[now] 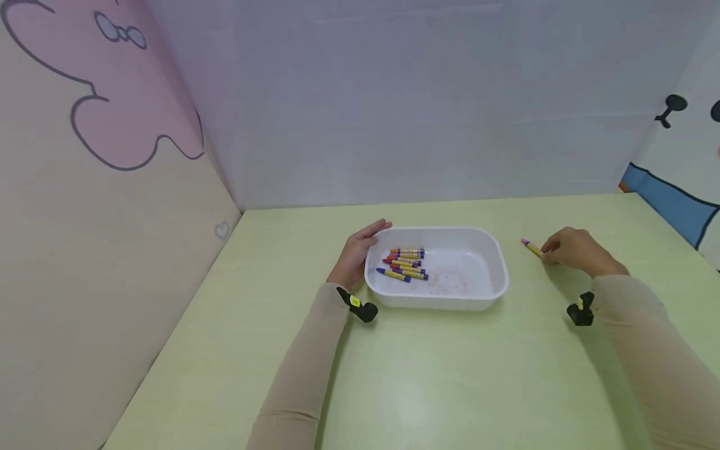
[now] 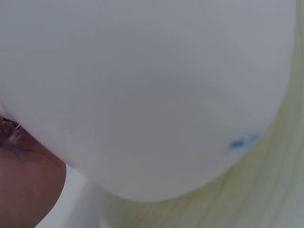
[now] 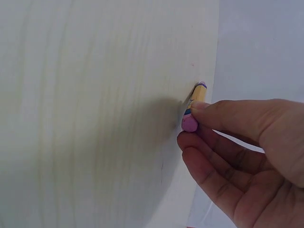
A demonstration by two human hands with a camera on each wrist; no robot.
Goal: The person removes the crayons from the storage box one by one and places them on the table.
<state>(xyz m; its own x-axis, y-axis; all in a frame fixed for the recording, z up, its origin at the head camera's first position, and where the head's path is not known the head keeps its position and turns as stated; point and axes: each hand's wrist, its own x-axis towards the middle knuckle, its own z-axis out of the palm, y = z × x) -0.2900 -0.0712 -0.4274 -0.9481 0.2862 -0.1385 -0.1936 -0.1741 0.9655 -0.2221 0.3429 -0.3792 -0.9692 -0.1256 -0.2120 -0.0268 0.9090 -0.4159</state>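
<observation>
I see a pale wall (image 1: 422, 106) rising behind the light green counter (image 1: 427, 375). Two beige sleeves (image 1: 298, 375) reach forward over the surface. On it, between the hands and nearer the left, sits a white tray (image 1: 439, 302). I have the left hand (image 1: 356, 255) against the tray's left end, its fingers extended beside the rim rather than clenched. The right hand (image 1: 574, 250) is out to the tray's right, well apart from it, thumb and fingers pinching a single crayon. Crayons (image 1: 404, 262) in yellow wrappers lie in the left part of the tray, showing orange, red and blue ends. A small black camera (image 1: 362, 308) rides on each wrist. Reddish specks (image 1: 450, 281) mark the tray's floor. The pinched crayon (image 1: 532, 247), pink-ended, slants low over the counter; I can't tell whether it touches.
</observation>
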